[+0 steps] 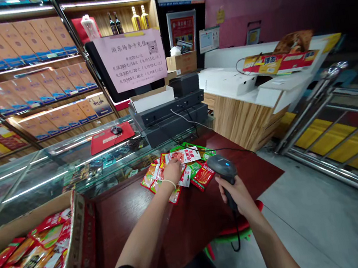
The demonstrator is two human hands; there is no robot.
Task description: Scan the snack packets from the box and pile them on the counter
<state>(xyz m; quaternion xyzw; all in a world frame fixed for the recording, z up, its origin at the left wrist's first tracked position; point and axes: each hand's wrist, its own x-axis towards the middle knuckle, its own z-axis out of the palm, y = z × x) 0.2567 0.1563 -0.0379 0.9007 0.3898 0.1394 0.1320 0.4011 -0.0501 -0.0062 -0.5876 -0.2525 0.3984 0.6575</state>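
In my right hand (pixel 235 191) is a black barcode scanner (pixel 222 168), its fingers wrapped round the handle. A small blue light shows on top of the scanner, and its cable hangs below. My left hand (pixel 172 170) rests on a loose pile of snack packets (pixel 203 178) on the dark red table (pixel 125 225). Its fingertips are over a red and white packet (pixel 187 155); whether they grip it I cannot tell. The packets are red, green and white, and they overlap. The scanner's head is just right of the pile.
An open cardboard box (pixel 85 241) full of similar packets stands at the left. Behind the table is a glass counter (pixel 51 169) with a red mouse pad (pixel 98 143), a monitor (pixel 133 64) covered by a paper sign, and a cash drawer (pixel 175 109). A metal railing (pixel 340 152) is at right.
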